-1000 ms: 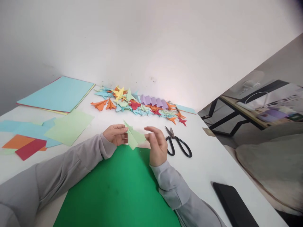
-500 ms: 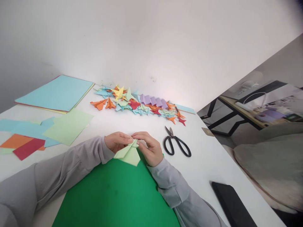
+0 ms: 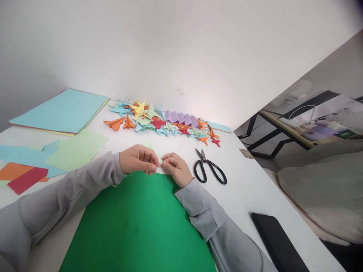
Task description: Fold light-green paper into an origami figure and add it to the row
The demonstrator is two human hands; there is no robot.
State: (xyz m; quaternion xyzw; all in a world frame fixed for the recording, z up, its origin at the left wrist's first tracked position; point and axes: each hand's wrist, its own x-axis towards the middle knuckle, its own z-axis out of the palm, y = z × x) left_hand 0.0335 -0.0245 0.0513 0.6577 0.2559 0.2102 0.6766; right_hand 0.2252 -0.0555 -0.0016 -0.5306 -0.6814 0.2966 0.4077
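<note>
A pale green folded paper (image 3: 148,145) is mostly hidden behind my hands, just beyond the top edge of the green sheet (image 3: 138,223). My left hand (image 3: 139,159) has its fingers curled in front of the folded paper, thumb and fingertips near its lower part. Thumb and forefinger of my right hand (image 3: 177,168) are closed at the paper's right side. Behind them lies a row of folded paper shapes (image 3: 157,122) in orange, blue, green, red, yellow and purple.
Black-handled scissors (image 3: 210,166) lie open to the right of my hands. A black flat object (image 3: 279,241) is at the lower right. Large blue sheets (image 3: 62,111) are stacked at the back left, with loose cut papers (image 3: 75,151) nearer. A wall stands behind the table.
The folded green paper has gone from over the green sheet to behind my hands, now largely hidden. My left hand has turned and risen slightly; the view has shifted a little.
</note>
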